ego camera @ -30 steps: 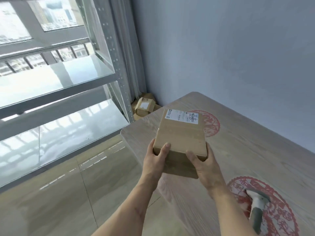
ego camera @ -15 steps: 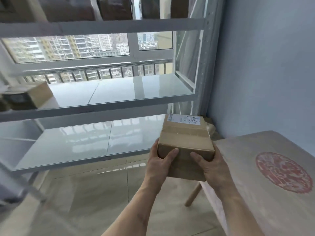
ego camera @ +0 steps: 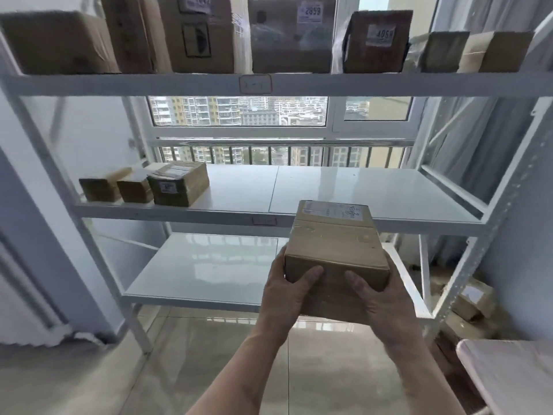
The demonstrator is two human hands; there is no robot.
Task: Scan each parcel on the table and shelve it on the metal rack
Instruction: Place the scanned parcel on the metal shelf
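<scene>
A brown cardboard parcel (ego camera: 335,244) with a white label on its far top end is held in the air in front of the white metal rack (ego camera: 269,218). My left hand (ego camera: 284,298) grips its near left corner, thumb on the front face. My right hand (ego camera: 386,301) grips the near right corner the same way. The parcel hangs level with the rack's middle shelf, in front of its right half. Three small parcels (ego camera: 176,187) stand at the left end of that middle shelf.
The top shelf carries several larger boxes (ego camera: 287,34) with number labels. The bottom shelf (ego camera: 203,271) is bare glossy white. A corner of the wooden table (ego camera: 508,369) shows at lower right. More boxes (ego camera: 472,301) lie on the floor right of the rack.
My view has swung left from the table to face the rack squarely. The parcel stayed in both hands and has come closer to the middle shelf.
</scene>
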